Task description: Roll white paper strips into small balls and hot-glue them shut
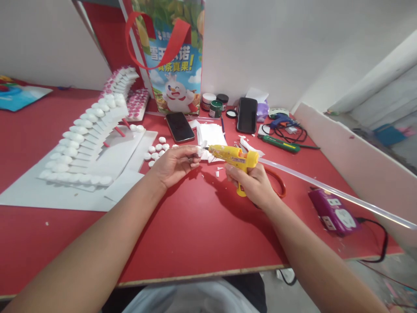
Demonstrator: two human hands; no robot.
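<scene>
My right hand (250,180) is wrapped round the handle of a yellow hot glue gun (230,152), with a long clear glue stick (325,188) trailing from its back end. Its nozzle points left and meets a small white piece (199,151) pinched in the fingertips of my left hand (177,163). Whether the tip touches the piece I cannot tell. Several white oval pieces (156,150) lie beside my left hand. Further left stands a curved, stepped white model (87,134), its edges lined with similar white ovals. Behind the nozzle is a stack of white paper (211,134).
Two phones, one (180,127) left and one (246,114) right, lie towards the back. A printed bag (177,61) and paint jars (215,108) stand behind. To the right are a green-handled tool (280,143), a purple power box (334,211) and cables.
</scene>
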